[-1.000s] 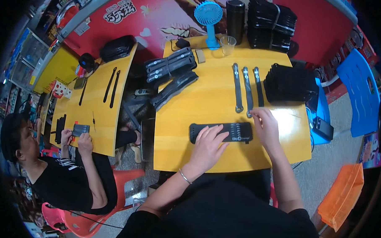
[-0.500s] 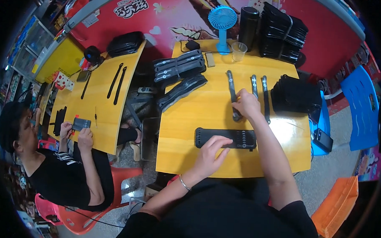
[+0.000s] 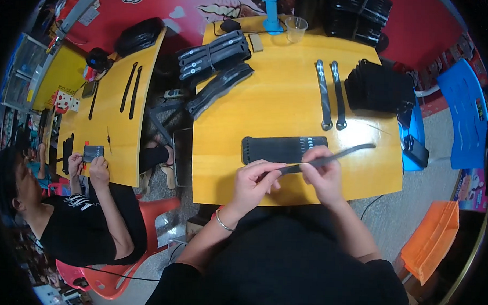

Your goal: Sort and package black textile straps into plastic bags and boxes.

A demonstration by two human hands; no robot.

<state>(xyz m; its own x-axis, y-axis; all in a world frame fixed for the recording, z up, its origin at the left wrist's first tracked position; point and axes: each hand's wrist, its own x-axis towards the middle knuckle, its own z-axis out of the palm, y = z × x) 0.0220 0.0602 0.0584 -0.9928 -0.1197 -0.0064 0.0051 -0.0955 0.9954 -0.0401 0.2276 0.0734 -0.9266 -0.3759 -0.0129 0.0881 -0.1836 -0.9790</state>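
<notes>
Just over the near edge of the table I hold a black strap [image 3: 352, 150] stretched sideways, its free end pointing right. Fingers of my left hand [image 3: 253, 184] pinch its left end, and my right hand [image 3: 325, 174] grips it near the middle. Behind my hands a flat black piece [image 3: 276, 149] with slots along both short ends lies on the wooden table [image 3: 227, 179]. Farther back on the right, one black strap [image 3: 322, 96] lies beside another strap [image 3: 338, 97]. To their right sits a stack of black fabric pieces [image 3: 379, 87].
Strap bundles [image 3: 212, 55] lie at the back left, near a blue fan [image 3: 271, 13] and a clear cup [image 3: 296, 29]. Blue chairs [image 3: 460, 117] and an orange crate [image 3: 430, 239] stand right. A co-worker [image 3: 80, 216] handles a dark piece at the left table.
My right hand has lifted a strap off the table and brought it toward me. My left hand has moved off the flat black piece and now pinches the strap. The view has tilted down.
</notes>
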